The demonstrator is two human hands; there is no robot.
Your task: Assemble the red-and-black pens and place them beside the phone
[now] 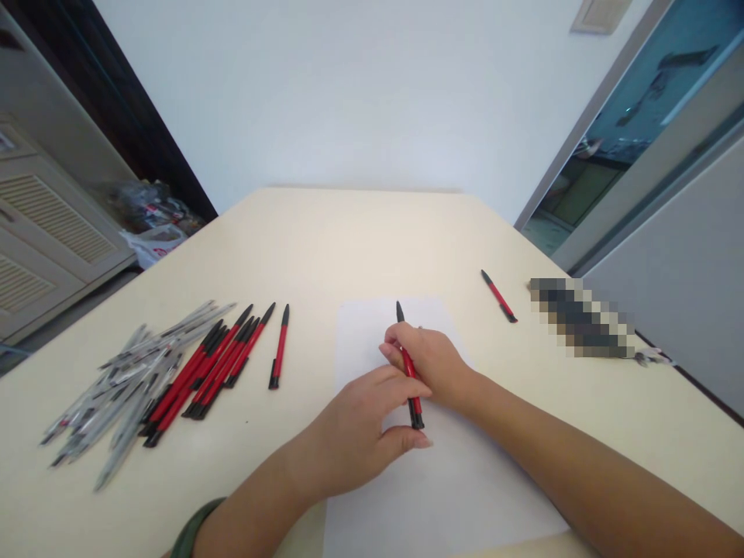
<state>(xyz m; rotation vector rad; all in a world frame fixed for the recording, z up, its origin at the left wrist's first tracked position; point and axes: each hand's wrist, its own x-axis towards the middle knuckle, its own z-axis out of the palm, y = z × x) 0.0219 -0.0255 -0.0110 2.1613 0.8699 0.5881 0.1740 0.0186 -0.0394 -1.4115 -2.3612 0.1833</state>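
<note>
A red ballpoint pen (409,363) with a black tip and black clip end points away from me over a white sheet of paper (377,511). My right hand (433,360) is closed round the middle of its barrel. From the left, my left hand (363,422) reaches over the rear of the same pen. Its fingers cross the barrel and its thumb lies at the black end; whether the thumb presses on that end I cannot tell.
Left of the paper lie several red pens (221,364) and a heap of clear pens (133,380). One red pen (280,347) lies apart, another pen (498,296) at the right. A blurred-out object (581,318) sits by the table's right edge. A wall (360,93) stands behind.
</note>
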